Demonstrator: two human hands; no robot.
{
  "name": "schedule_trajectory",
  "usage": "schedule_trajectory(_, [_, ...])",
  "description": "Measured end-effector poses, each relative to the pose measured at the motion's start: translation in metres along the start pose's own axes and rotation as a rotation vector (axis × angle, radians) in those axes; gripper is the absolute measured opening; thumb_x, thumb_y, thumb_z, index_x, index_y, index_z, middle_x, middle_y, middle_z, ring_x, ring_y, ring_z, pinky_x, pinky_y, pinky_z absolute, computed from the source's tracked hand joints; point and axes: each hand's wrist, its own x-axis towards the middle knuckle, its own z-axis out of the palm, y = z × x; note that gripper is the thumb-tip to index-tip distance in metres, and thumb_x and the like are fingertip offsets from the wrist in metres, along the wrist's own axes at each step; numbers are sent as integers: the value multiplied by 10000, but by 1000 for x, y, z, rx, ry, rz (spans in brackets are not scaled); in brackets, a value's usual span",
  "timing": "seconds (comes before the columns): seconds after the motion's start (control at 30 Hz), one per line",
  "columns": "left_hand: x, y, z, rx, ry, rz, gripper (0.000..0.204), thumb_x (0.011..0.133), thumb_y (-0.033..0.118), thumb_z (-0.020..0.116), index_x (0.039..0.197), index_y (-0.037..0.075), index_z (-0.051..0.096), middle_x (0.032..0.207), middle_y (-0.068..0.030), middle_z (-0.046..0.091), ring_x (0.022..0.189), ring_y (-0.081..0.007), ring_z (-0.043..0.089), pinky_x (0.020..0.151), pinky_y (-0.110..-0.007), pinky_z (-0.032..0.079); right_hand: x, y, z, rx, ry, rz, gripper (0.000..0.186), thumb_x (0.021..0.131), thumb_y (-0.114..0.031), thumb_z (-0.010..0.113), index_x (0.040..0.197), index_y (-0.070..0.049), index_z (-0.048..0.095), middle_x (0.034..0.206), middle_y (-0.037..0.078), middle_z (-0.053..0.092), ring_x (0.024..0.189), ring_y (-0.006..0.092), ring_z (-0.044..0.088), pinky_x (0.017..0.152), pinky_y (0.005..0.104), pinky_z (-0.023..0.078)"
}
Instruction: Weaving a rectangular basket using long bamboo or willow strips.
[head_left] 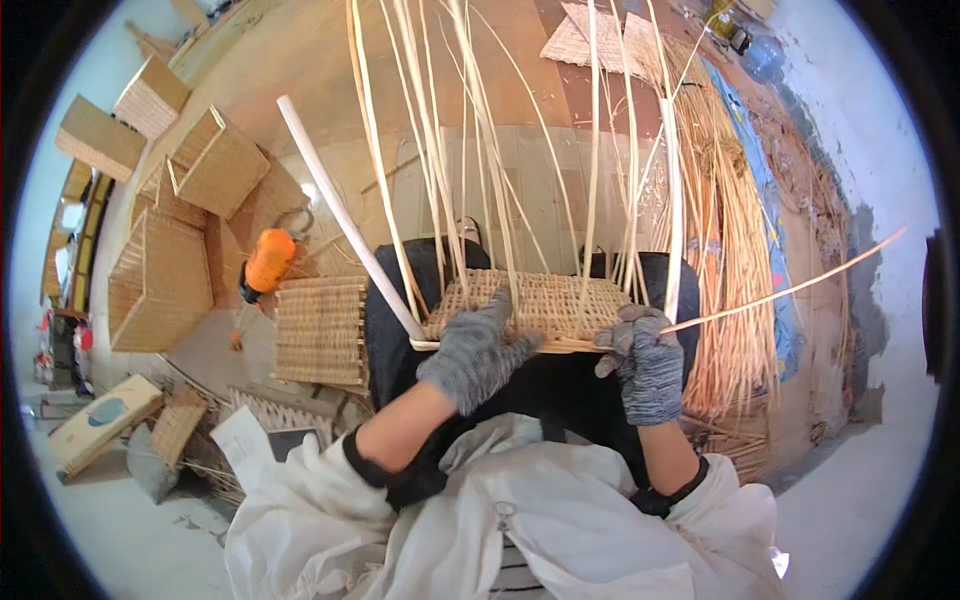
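A half-woven basket (550, 297) rests on my lap, a flat weave with long pale stakes (470, 130) rising from it. Thick white rods (345, 215) stand at its two sides. My left hand (475, 350), in a grey knit glove, lies on the weave at left of middle, its fingers and thumb apart; the thumb is somewhat blurred. At the near right corner my right hand (645, 362), gloved alike, is closed on a rattan-like strand (800, 288). The strand's loose end sticks out far to the right.
Left of my legs lies a woven panel (320, 330), with an orange-bodied tool (268, 262) beyond it. Several woven boxes (160, 280) stand farther left. Long bundled strands (715, 300) lie along my right on blue sheeting. Flat woven mats (600, 40) are on the floor ahead.
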Motion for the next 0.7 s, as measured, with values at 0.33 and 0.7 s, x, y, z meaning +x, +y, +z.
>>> schedule_trajectory(0.33, [0,10,42,16,40,-235,224,744,285,620,792,67,597,649,-102,601,621,-263,597,601,-355,461,109,-13,82,-1341,-137,-867,444,831,-86,416,1263,-44,327,1286,232,276,1206,328,262,1004,381,208])
schedule_trajectory(0.7, [-4,26,1,-68,182,-196,307,718,245,646,928,38,562,859,-150,591,849,-265,576,713,-362,451,-7,2,-42,-147,77,-415,247,875,-247,454,903,-4,488,602,28,437,536,115,450,522,236,428])
